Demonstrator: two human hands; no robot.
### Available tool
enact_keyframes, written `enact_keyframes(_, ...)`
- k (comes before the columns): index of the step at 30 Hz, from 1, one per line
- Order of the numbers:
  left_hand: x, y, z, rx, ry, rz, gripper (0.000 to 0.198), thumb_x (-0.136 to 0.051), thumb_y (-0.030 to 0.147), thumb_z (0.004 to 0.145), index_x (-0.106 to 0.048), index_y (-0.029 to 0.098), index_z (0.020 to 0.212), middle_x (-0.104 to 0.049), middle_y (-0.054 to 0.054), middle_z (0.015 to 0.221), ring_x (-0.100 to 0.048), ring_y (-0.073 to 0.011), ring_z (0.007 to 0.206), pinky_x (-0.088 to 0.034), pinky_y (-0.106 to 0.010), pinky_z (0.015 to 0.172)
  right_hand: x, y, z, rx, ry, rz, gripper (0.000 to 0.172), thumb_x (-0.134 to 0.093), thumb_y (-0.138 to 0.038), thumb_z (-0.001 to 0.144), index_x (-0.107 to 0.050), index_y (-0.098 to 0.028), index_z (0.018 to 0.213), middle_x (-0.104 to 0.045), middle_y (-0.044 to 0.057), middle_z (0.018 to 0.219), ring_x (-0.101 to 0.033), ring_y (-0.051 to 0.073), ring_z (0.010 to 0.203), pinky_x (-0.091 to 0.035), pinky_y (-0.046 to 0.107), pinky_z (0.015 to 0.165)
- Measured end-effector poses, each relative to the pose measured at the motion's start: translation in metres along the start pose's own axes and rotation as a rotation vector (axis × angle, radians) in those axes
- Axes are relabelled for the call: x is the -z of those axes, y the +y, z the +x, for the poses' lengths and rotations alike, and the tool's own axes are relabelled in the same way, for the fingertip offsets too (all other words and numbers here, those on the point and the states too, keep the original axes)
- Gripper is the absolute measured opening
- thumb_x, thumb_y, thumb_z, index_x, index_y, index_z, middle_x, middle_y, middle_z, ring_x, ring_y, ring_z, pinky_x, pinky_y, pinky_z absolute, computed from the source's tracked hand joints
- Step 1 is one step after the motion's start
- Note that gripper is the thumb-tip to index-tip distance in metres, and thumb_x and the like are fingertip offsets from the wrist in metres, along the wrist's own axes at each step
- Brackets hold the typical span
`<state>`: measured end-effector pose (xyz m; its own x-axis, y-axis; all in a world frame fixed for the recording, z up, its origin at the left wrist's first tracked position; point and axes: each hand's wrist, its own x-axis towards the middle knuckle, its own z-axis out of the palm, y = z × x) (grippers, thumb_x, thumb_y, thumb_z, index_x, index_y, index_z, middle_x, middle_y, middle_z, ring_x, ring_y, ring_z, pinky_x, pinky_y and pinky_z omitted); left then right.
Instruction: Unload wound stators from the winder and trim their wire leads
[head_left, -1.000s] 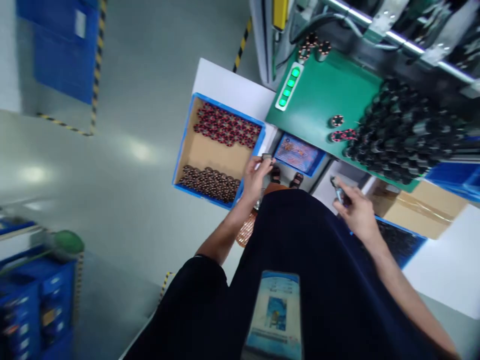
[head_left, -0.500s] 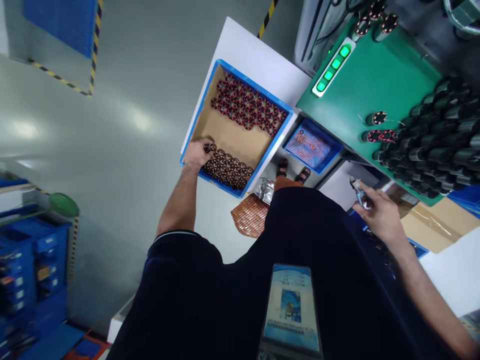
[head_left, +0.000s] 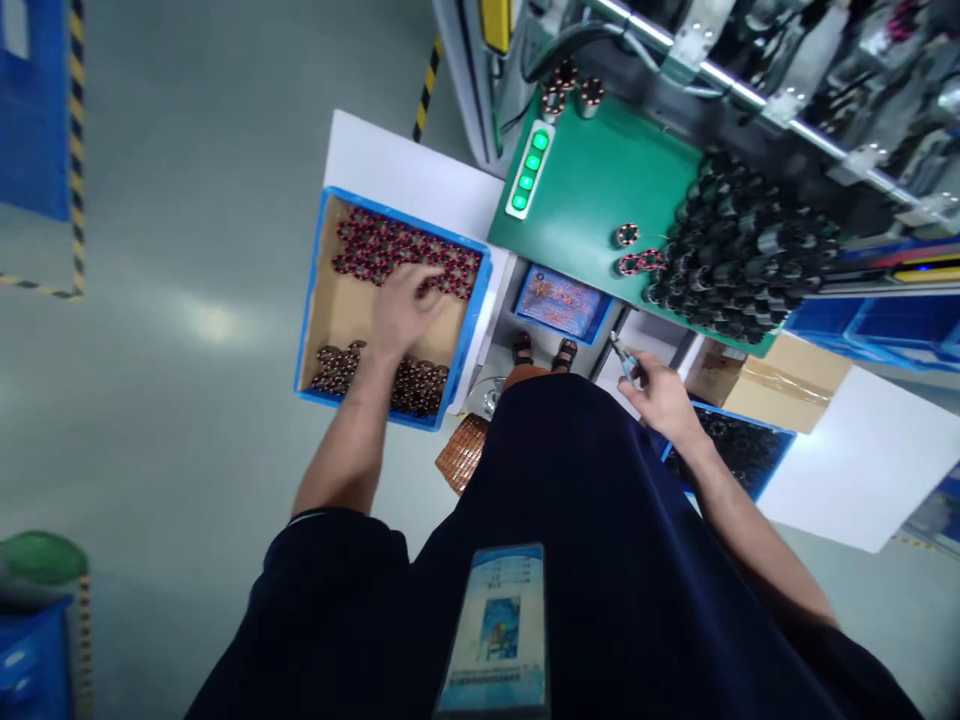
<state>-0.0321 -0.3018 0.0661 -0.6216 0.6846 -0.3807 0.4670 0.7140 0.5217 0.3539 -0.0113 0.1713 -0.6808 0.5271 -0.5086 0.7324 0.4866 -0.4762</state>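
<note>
A blue crate (head_left: 310, 296) lined with cardboard stands on a white table. It holds a far row of red wound coils (head_left: 375, 244) and a near row of brown coils (head_left: 418, 386). My left hand (head_left: 403, 309) reaches into the crate, fingers spread toward the red coils, its fingertips blurred. My right hand (head_left: 660, 400) hovers by the bench's near edge, closed on a small pair of pliers (head_left: 624, 356). A green mat (head_left: 600, 205) carries a few red coils (head_left: 637, 262) and a heap of black coils (head_left: 739, 260).
A small blue tray (head_left: 561, 303) sits under the mat's edge. A second blue crate (head_left: 731, 450) of dark parts and a cardboard box (head_left: 772, 380) lie to the right. Green lit buttons (head_left: 529, 172) edge the mat. A badge (head_left: 495, 630) hangs on my chest.
My left hand went from my lap to the brown coils, then across the crate toward the red coils. My right hand kept holding the pliers.
</note>
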Motion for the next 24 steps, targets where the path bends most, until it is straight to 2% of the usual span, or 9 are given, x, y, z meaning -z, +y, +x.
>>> enact_keyframes(1,-0.014,0.037,0.021,-0.138,0.050,-0.079,0.048,-0.072,0.033,0.112,-0.072,0.024,0.159,-0.071,-0.010,0.169,-0.063,-0.0277,0.161,-0.046,-0.045,0.145,0.001,-0.001,-0.001,-0.020,0.001,0.014,0.063,-0.067,-0.040,0.091,-0.083,-0.012,0.145,-0.081,0.012,0.102,-0.070,0.028,0.084,-0.063,0.045,0.093)
enact_keyframes(3,-0.043,0.115,0.064,-0.386,0.055,-0.187,0.047,-0.072,0.030,0.113,-0.072,0.023,0.160,-0.069,-0.012,0.171,-0.061,-0.0287,0.163,-0.046,-0.047,0.145,0.006,-0.002,-0.008,-0.044,0.011,0.047,0.062,-0.067,-0.041,0.090,-0.084,-0.012,0.142,-0.079,0.011,0.102,-0.070,0.027,0.084,-0.063,0.045,0.093)
enact_keyframes(5,-0.072,0.183,0.102,-0.517,0.005,-0.199,0.049,-0.069,0.027,0.116,-0.068,0.022,0.165,-0.061,-0.015,0.179,-0.057,-0.0300,0.167,-0.043,-0.048,0.146,0.013,0.000,-0.019,-0.060,0.045,0.077,0.065,-0.067,-0.044,0.090,-0.083,-0.012,0.145,-0.078,0.011,0.102,-0.069,0.027,0.084,-0.062,0.046,0.093)
enact_keyframes(7,-0.093,0.231,0.131,-0.559,-0.084,-0.133,0.048,-0.063,0.026,0.119,-0.067,0.021,0.167,-0.056,-0.018,0.182,-0.060,-0.0326,0.163,-0.046,-0.050,0.143,0.023,0.006,-0.035,-0.098,0.103,0.103,0.067,-0.067,-0.045,0.090,-0.083,-0.012,0.146,-0.078,0.010,0.102,-0.068,0.026,0.083,-0.061,0.045,0.091)
enact_keyframes(8,-0.100,0.247,0.141,-0.568,-0.122,-0.077,0.045,-0.062,0.027,0.120,-0.070,0.021,0.164,-0.055,-0.019,0.182,-0.062,-0.0343,0.160,-0.047,-0.052,0.140,0.029,0.009,-0.045,-0.130,0.133,0.119,0.067,-0.067,-0.046,0.090,-0.084,-0.012,0.146,-0.078,0.010,0.101,-0.068,0.026,0.082,-0.061,0.044,0.089)
enact_keyframes(11,-0.108,0.264,0.161,-0.597,-0.189,0.057,0.038,-0.060,0.032,0.121,-0.075,0.020,0.154,-0.064,-0.020,0.171,-0.065,-0.0383,0.151,-0.049,-0.060,0.135,0.044,0.023,-0.073,-0.258,0.187,0.195,0.070,-0.069,-0.050,0.088,-0.085,-0.012,0.145,-0.077,0.007,0.094,-0.062,0.023,0.072,-0.058,0.042,0.079)
enact_keyframes(16,-0.110,0.253,0.174,-0.593,-0.155,0.106,0.042,-0.064,0.042,0.120,-0.072,0.020,0.155,-0.072,-0.019,0.158,-0.067,-0.0380,0.145,-0.051,-0.057,0.131,0.057,0.039,-0.098,-0.400,0.224,0.309,0.072,-0.070,-0.058,0.087,-0.086,-0.015,0.142,-0.076,0.005,0.087,-0.061,0.022,0.070,-0.058,0.040,0.077)
enact_keyframes(19,-0.119,0.252,0.178,-0.538,-0.108,0.097,0.039,-0.069,0.041,0.118,-0.074,0.019,0.151,-0.075,-0.019,0.152,-0.067,-0.0385,0.145,-0.053,-0.056,0.129,0.057,0.040,-0.093,-0.387,0.213,0.358,0.070,-0.072,-0.057,0.086,-0.086,-0.016,0.141,-0.077,0.005,0.091,-0.064,0.023,0.075,-0.059,0.039,0.079)
enact_keyframes(24,-0.124,0.269,0.172,-0.395,-0.031,0.038,0.019,-0.069,0.037,0.119,-0.080,0.022,0.124,-0.079,-0.016,0.144,-0.072,-0.0347,0.136,-0.059,-0.054,0.124,0.063,0.032,-0.076,-0.258,0.138,0.381,0.064,-0.074,-0.047,0.089,-0.086,-0.017,0.143,-0.077,0.004,0.091,-0.067,0.023,0.076,-0.061,0.037,0.079)
